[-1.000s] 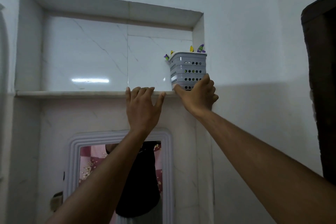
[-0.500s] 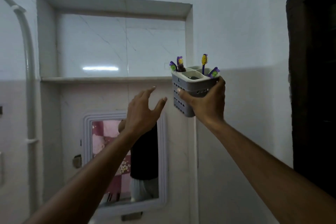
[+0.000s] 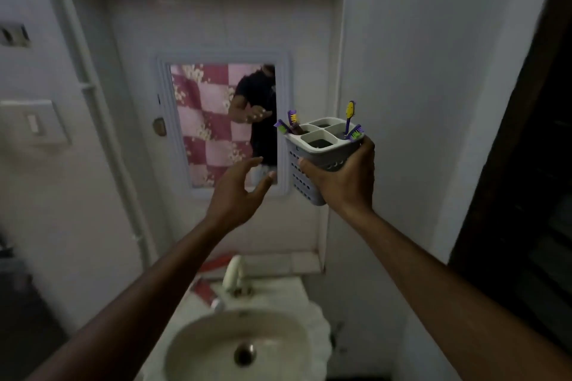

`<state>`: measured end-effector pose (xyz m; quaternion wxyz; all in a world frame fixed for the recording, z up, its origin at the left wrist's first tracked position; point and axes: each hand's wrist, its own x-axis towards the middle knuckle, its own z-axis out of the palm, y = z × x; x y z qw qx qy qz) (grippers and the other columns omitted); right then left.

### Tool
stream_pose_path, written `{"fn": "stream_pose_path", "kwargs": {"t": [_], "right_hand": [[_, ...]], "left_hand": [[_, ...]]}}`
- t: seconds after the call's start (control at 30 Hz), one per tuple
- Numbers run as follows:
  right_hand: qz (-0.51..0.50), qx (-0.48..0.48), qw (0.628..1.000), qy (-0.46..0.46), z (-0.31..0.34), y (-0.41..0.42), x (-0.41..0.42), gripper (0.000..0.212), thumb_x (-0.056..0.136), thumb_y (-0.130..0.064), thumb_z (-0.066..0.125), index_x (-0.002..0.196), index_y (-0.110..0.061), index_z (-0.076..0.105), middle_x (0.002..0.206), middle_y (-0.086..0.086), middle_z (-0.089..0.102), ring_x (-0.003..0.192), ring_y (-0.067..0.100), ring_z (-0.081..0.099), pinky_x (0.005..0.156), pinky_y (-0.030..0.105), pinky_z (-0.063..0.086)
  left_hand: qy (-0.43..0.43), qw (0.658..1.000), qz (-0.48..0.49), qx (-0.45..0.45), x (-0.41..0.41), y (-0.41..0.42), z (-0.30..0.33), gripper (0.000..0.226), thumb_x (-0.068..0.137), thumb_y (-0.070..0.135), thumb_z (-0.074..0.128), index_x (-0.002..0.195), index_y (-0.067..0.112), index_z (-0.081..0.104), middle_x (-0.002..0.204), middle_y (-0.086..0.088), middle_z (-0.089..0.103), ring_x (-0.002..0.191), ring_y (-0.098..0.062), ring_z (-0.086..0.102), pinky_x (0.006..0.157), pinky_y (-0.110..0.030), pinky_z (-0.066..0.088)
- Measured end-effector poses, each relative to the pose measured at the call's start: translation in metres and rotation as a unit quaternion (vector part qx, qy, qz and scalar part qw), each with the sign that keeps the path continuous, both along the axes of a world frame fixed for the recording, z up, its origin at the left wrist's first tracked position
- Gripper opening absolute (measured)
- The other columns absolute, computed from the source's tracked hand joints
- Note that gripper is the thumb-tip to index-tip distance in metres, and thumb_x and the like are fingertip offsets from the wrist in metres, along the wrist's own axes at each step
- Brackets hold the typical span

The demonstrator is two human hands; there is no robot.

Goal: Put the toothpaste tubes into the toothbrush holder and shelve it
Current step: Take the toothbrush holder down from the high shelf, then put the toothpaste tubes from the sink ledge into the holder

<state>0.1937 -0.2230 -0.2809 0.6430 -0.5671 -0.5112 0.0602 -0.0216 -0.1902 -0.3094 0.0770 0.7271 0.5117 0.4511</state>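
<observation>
Grey perforated plastic toothbrush holder point(image 3: 312, 164): four compartments, held in mid-air, tilted slightly, in front of the white wall just right of the mirror point(image 3: 223, 124).
Right hand point(image 3: 343, 182): wrapped around the holder's lower body, fingers point(image 3: 366, 153) curled on its right side, thumb across the front.
Left hand point(image 3: 238, 192): empty, fingers spread and loosely curved, just left of the holder, not touching it.
Toothbrushes, purple with green or yellow bristles: two point(image 3: 289, 122) in the far-left compartment, two point(image 3: 349, 116) in the right compartment, one of these yellow-headed and upright. Near and rear compartments: no brushes showing.
Toothpaste tubes, red: one point(image 3: 205, 291) lying on the basin's rear rim left of the tap, white cap toward the bowl; a second point(image 3: 216, 263) on the ledge behind, blurred.
White basin point(image 3: 315, 328): below the hands, drain at centre, cream tap point(image 3: 232, 272) at the back.
Mirror: white-framed, reflecting a pink checked cloth and a dark-clothed torso.
White pipe point(image 3: 86, 86): running down the wall at left.
Dark wooden door frame point(image 3: 513, 133): right edge.
</observation>
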Motion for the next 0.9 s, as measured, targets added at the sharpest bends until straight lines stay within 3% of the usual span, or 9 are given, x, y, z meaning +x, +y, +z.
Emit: {"fn": "stream_pose_path", "kwargs": {"t": [0.17,0.3,0.5,0.57,0.67,0.77,0.9], "right_hand": [[0.023,-0.116,0.993,0.015,-0.083,-0.013,-0.020,0.122,0.047,-0.067,0.094,0.146,-0.020,0.041,0.144,-0.003,0.063,0.126,0.025,0.068,0.098,0.042,0.058],[0.015,-0.190,0.981,0.040,-0.147,-0.006,-0.036,0.120,0.048,-0.068,0.097,0.143,-0.020,0.042,0.142,-0.004,0.065,0.125,0.026,0.069,0.098,0.042,0.058],[0.002,-0.280,0.958,0.056,-0.234,0.022,-0.070,0.116,0.052,-0.065,0.102,0.139,-0.017,0.043,0.140,-0.002,0.066,0.123,0.026,0.069,0.093,0.036,0.054],[0.002,-0.296,0.953,0.069,-0.259,0.032,-0.081,0.115,0.051,-0.064,0.103,0.137,-0.017,0.043,0.138,-0.002,0.065,0.122,0.023,0.069,0.094,0.038,0.058],[-0.004,-0.309,0.946,0.095,-0.292,0.048,-0.096,0.116,0.049,-0.060,0.105,0.136,-0.017,0.041,0.139,-0.001,0.063,0.124,0.019,0.068,0.101,0.043,0.061],[-0.009,-0.322,0.941,0.102,-0.321,0.064,-0.106,0.118,0.049,-0.055,0.107,0.138,-0.016,0.039,0.141,0.001,0.061,0.126,0.017,0.066,0.105,0.039,0.060],[-0.018,-0.338,0.934,0.112,-0.352,0.079,-0.115,0.120,0.049,-0.051,0.108,0.140,-0.017,0.038,0.141,0.000,0.058,0.126,0.015,0.065,0.104,0.032,0.059]], "left_hand": [[-0.010,0.998,0.007,-0.057,-0.034,-0.016,-0.084,0.048,0.099,0.048,0.071,0.136,0.018,0.069,0.137,0.000,0.070,0.123,-0.010,0.061,0.104,-0.032,0.048],[-0.051,0.991,0.041,-0.115,-0.079,0.000,-0.155,0.034,0.100,0.033,0.074,0.130,0.016,0.073,0.131,-0.003,0.072,0.121,-0.019,0.067,0.099,-0.033,0.051],[-0.030,0.976,0.064,-0.206,-0.143,0.040,-0.256,0.017,0.100,0.018,0.071,0.113,0.010,0.077,0.095,0.001,0.073,0.086,-0.018,0.069,0.084,-0.040,0.059],[0.020,0.966,0.047,-0.252,-0.162,0.050,-0.289,0.017,0.100,0.013,0.069,0.114,0.011,0.078,0.096,-0.001,0.075,0.084,-0.019,0.069,0.082,-0.038,0.057],[0.150,0.949,-0.001,-0.276,-0.187,0.075,-0.337,0.022,0.096,0.014,0.071,0.118,0.017,0.075,0.116,-0.007,0.073,0.104,-0.027,0.068,0.088,-0.041,0.058],[0.293,0.910,-0.040,-0.289,-0.198,0.099,-0.363,0.037,0.091,0.017,0.076,0.127,0.027,0.071,0.129,-0.005,0.060,0.122,-0.028,0.055,0.088,-0.040,0.053],[0.408,0.872,-0.073,-0.261,-0.203,0.122,-0.381,0.050,0.084,0.012,0.080,0.131,0.026,0.067,0.130,-0.010,0.053,0.125,-0.035,0.050,0.098,-0.049,0.047]]}}
